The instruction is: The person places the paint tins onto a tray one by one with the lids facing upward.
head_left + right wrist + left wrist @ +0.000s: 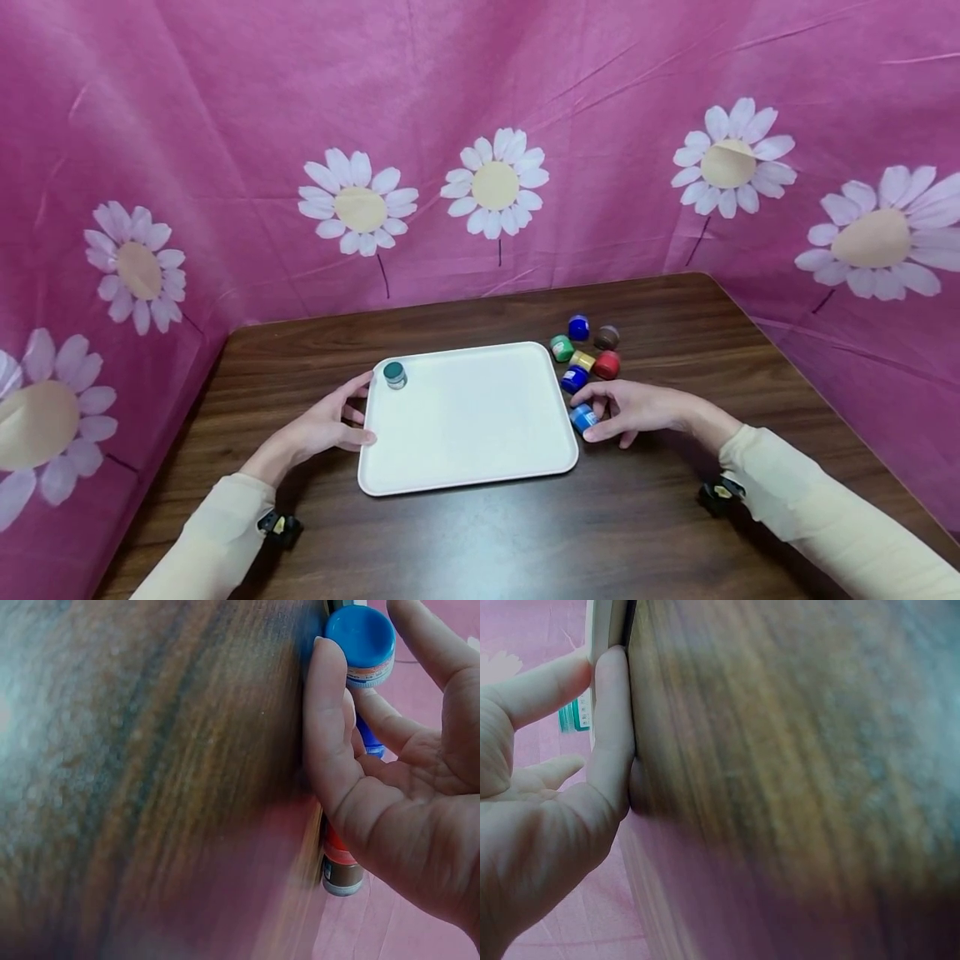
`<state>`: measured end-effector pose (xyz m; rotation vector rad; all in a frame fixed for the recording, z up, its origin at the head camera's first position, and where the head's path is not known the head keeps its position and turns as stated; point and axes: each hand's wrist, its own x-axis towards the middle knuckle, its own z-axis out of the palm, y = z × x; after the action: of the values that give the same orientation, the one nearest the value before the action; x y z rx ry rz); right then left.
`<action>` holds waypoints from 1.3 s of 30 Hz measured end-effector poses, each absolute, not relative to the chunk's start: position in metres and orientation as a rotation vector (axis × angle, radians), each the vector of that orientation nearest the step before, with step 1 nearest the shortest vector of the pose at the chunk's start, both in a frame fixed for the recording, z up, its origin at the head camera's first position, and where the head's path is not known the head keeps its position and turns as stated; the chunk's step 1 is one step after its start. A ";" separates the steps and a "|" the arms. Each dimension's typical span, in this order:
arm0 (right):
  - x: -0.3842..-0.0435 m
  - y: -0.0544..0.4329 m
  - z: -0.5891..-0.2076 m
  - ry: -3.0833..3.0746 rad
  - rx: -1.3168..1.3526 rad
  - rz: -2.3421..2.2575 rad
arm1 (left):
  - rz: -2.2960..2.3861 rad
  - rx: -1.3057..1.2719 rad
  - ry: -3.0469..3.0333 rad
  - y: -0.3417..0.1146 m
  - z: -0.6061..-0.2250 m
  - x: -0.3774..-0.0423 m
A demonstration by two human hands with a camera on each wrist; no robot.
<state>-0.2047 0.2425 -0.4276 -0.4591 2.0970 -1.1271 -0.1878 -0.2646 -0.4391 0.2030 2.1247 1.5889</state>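
My right hand [633,408] has its thumb and index finger around a small light-blue paint jar [582,418] beside the white tray's right edge. In the right wrist view the jar's blue lid [360,636] sits between thumb and fingers. My left hand [326,427] rests at the left edge of the white tray [472,417], thumb on the rim and fingers extended along the side. A dark green-lidded jar [395,375] stands in the tray's far left corner. The left wrist view shows fingertips against the tray's side.
Beyond my right hand stand several paint jars in a cluster: dark blue [575,379], yellow [582,360], red [607,364], green [561,347], brown [607,337] and another blue [578,327]. A pink flowered cloth [435,108] hangs around the wooden table [450,542].
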 end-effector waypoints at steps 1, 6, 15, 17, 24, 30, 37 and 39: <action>-0.205 0.242 -0.428 2.101 -0.460 -1.124 | 1.589 0.202 2.123 -0.265 -0.439 -0.187; -0.205 0.242 -0.427 2.111 -0.469 -1.101 | 1.588 0.210 2.105 -0.264 -0.438 -0.187; -0.207 0.239 -0.425 2.119 -0.491 -1.109 | 1.581 0.215 2.129 -0.266 -0.436 -0.189; -0.206 0.238 -0.426 2.117 -0.502 -1.116 | 1.589 0.224 2.123 -0.266 -0.437 -0.188; -0.205 0.238 -0.430 2.145 -0.524 -1.099 | 1.609 0.236 2.090 -0.266 -0.441 -0.188; -0.206 0.238 -0.430 2.131 -0.546 -1.096 | 1.607 0.240 2.101 -0.268 -0.440 -0.189; -0.206 0.238 -0.429 2.123 -0.541 -1.098 | 1.616 0.231 2.089 -0.267 -0.441 -0.188; -0.206 0.238 -0.430 2.122 -0.537 -1.090 | 1.617 0.225 2.080 -0.267 -0.441 -0.188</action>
<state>-0.2063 0.2377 -0.4302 -0.5369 2.1219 -1.0902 -0.1876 -0.2670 -0.4411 0.2246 2.0796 1.6165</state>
